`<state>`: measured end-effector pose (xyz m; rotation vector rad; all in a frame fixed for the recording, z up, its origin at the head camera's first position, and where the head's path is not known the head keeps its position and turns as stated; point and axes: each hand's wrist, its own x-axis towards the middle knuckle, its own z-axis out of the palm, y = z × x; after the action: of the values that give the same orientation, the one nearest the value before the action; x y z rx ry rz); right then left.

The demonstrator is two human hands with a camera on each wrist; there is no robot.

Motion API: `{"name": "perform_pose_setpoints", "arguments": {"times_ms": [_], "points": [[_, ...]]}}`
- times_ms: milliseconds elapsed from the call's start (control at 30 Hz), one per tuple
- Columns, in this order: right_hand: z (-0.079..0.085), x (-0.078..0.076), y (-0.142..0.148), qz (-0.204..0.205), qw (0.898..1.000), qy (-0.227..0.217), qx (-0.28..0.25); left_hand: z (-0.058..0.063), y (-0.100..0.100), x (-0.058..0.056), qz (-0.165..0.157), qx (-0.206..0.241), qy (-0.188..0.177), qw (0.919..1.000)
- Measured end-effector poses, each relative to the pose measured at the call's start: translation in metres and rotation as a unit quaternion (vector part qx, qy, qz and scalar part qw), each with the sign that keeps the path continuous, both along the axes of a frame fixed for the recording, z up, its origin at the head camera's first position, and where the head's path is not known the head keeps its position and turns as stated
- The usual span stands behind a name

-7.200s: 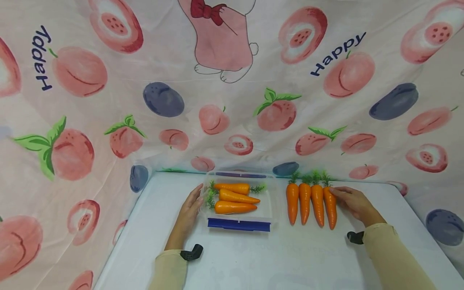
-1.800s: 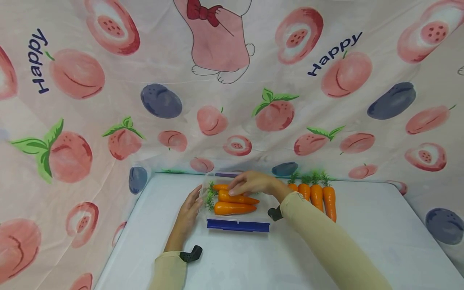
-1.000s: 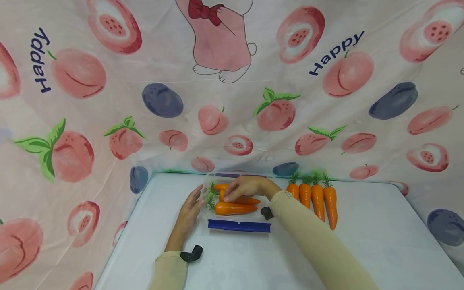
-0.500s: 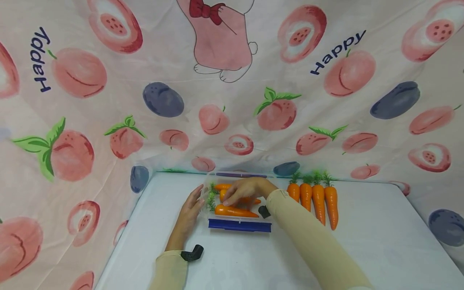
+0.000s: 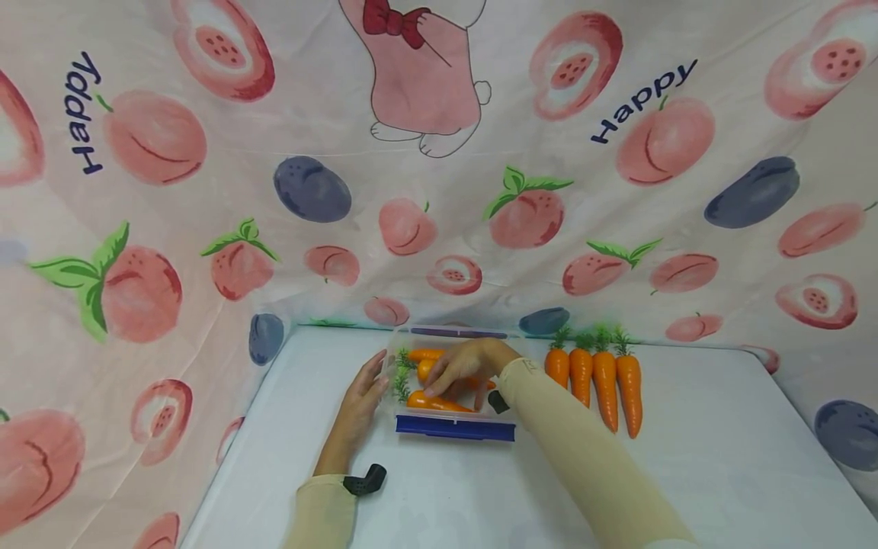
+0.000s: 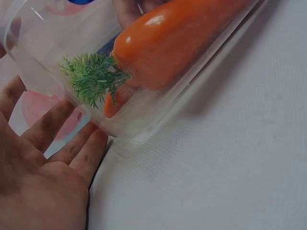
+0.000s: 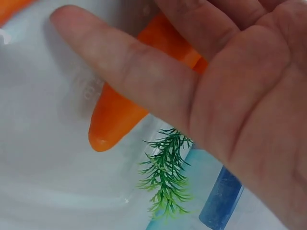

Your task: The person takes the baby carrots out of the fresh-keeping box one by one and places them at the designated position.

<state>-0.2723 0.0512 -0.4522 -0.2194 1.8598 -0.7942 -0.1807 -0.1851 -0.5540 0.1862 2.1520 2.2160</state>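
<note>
The right hand (image 5: 473,360) reaches down into the clear plastic box (image 5: 439,415) with its back up, and a fingertip touches the shiny orange front carrot (image 5: 439,401), which lies along the box's front edge. I cannot tell if the fingers pinch that carrot or just touch it. The left hand (image 5: 362,389) grips nothing; its fingers are spread and fairly straight against the box's left end. An orange middle carrot (image 5: 424,370) and an orange back carrot (image 5: 424,354) lie partly under the right hand. The box sits near the back edge of the white table (image 5: 473,492). Past its right end, four long orange carrots (image 5: 605,389) lie in a row, some partly behind the cream right sleeve (image 5: 590,450). Only the right wrist view shows the right palm and one long, straight finger; the left wrist view shows fingertips behind the front carrot's fat end.
</note>
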Motion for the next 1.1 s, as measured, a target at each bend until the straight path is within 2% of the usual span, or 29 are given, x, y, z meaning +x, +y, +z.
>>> {"name": "perform_pose_setpoints", "arguments": {"times_ms": [200, 567, 900, 1100], "points": [[-0.003, -0.002, 0.0, -0.016, 1.0, -0.016, 0.0, 0.003, 0.001, 0.0, 0.003, -0.008, 0.008, 0.9999], [-0.012, -0.002, -0.005, -0.007, 0.999, -0.035, 0.012, 0.003, 0.001, 0.0, 0.008, -0.008, -0.001, 0.9999], [-0.017, 0.0, -0.008, -0.02, 0.999, -0.026, 0.025, 0.003, 0.0, 0.001, 0.011, -0.004, -0.004, 0.9999], [-0.02, 0.0, -0.009, -0.029, 0.999, -0.036, 0.023, 0.004, 0.001, 0.001, 0.015, -0.007, -0.012, 0.9998]]}}
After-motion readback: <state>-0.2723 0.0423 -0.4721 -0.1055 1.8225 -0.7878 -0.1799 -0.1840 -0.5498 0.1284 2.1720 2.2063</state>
